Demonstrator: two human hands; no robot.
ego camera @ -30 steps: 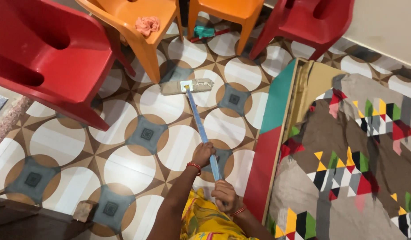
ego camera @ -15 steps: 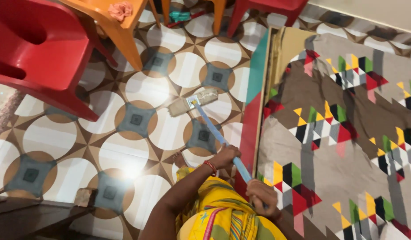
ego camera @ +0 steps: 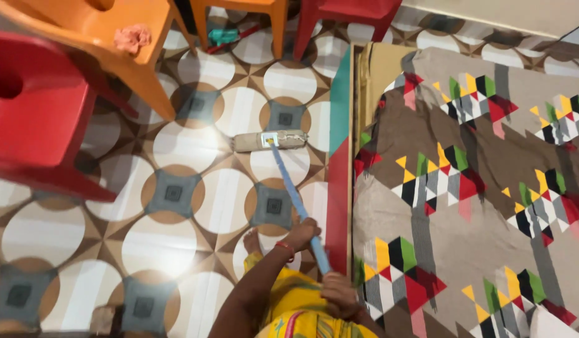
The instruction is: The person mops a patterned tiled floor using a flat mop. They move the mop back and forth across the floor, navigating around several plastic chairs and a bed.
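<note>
Both hands grip a blue-handled mop: the left hand wraps the shaft higher up, the right hand closes on it lower. The mop's flat grey head rests on patterned floor tiles at 12 o'clock from the hands, beside a bed's red-and-teal edge at 3 o'clock.

Tiled floor lying open between chairs and bed

Red chair and orange chair are crowding the far left; the bed edge is walling the right.

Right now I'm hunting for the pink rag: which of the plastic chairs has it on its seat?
The orange chair at upper left, beside the red chair. The pink rag lies on its seat; the other chairs' visible parts show none.
</note>
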